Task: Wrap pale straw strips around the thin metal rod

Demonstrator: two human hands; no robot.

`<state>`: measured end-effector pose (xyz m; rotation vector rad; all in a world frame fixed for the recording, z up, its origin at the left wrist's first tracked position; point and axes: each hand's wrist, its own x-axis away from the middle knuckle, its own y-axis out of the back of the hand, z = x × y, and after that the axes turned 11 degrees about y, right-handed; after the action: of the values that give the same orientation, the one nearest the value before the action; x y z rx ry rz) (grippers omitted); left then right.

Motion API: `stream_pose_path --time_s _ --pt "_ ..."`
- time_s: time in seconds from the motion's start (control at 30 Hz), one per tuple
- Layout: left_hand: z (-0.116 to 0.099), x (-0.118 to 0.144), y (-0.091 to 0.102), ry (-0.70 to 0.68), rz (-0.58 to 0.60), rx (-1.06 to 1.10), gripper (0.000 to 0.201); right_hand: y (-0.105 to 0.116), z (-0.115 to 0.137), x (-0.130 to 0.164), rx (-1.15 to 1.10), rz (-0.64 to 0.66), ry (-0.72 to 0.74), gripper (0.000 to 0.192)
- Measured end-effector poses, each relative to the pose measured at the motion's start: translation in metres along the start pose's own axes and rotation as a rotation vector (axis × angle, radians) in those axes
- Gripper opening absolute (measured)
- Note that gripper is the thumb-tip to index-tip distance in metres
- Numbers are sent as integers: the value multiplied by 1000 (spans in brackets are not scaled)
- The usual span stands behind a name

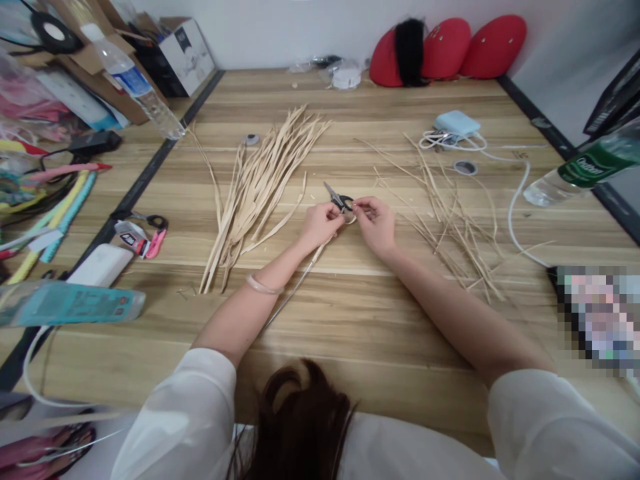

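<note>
Bare table (pixel 350 320) btwn the forearms & toward the near edge: open room. Left hand (pixel 320 223) hemmed by straw bundle (pixel 255 193) on its left; right hand (pixel 375 223) by loose strips (pixel 450 220) & white cable (pixel 515 213) on its right. Scissors (pixel 337 198) just beyond the fingers.

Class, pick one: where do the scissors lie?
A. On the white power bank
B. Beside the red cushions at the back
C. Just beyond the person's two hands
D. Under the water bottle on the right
C: the scissors lie on the table just beyond the left hand and right hand.
</note>
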<state>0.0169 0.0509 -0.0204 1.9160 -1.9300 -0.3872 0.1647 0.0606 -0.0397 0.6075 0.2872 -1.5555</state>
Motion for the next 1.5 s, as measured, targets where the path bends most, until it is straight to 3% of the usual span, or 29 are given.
stream_pose_path --time_s 0.2,0.47,1.0,1.3,1.5 --pt "-2 1 1 18 -33 7 16 2 1 0 77 -2 21 13" --pt "-5 4 2 10 -7 -12 13 -1 2 1 -66 26 -87 14" --pt "-3 3 2 8 29 -17 20 0 6 0 22 63 -52 13" --pt "-4 3 2 4 42 -10 20 -2 2 1 -96 51 -60 16" --pt "-4 3 2 0 46 -14 21 -1 2 0 -6 54 -51 11"
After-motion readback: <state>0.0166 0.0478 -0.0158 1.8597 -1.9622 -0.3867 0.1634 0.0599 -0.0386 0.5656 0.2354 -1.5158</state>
